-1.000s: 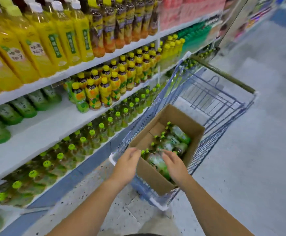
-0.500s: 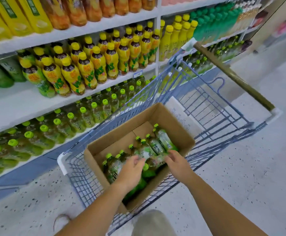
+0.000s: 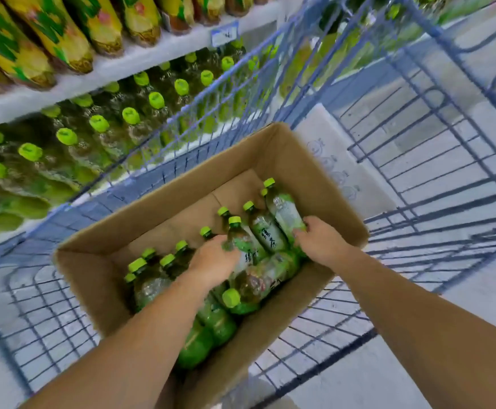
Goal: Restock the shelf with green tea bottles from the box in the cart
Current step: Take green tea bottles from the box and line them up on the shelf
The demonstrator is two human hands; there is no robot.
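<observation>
With the shelf (image 3: 19,103) partly stocked, the left grip (image 3: 215,262) holds one bottle (image 3: 238,236) and the right grip (image 3: 321,245) a second bottle (image 3: 284,211) inside the box (image 3: 93,278), where many remain to move.

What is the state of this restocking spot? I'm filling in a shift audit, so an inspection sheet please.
Surface: blue wire cart carrying an open cardboard box.
Job's things: green tea bottles in the box, some upright, some lying; green-capped bottles shelved beside the cart.
Clutter: white flat pack beside the box.
Grippers: left hand grips the middle bottle; right hand grips the far-right bottle.
Cables: nothing seen.
Surroundings: yellow-labelled bottles on the white shelf board; pale floor.
</observation>
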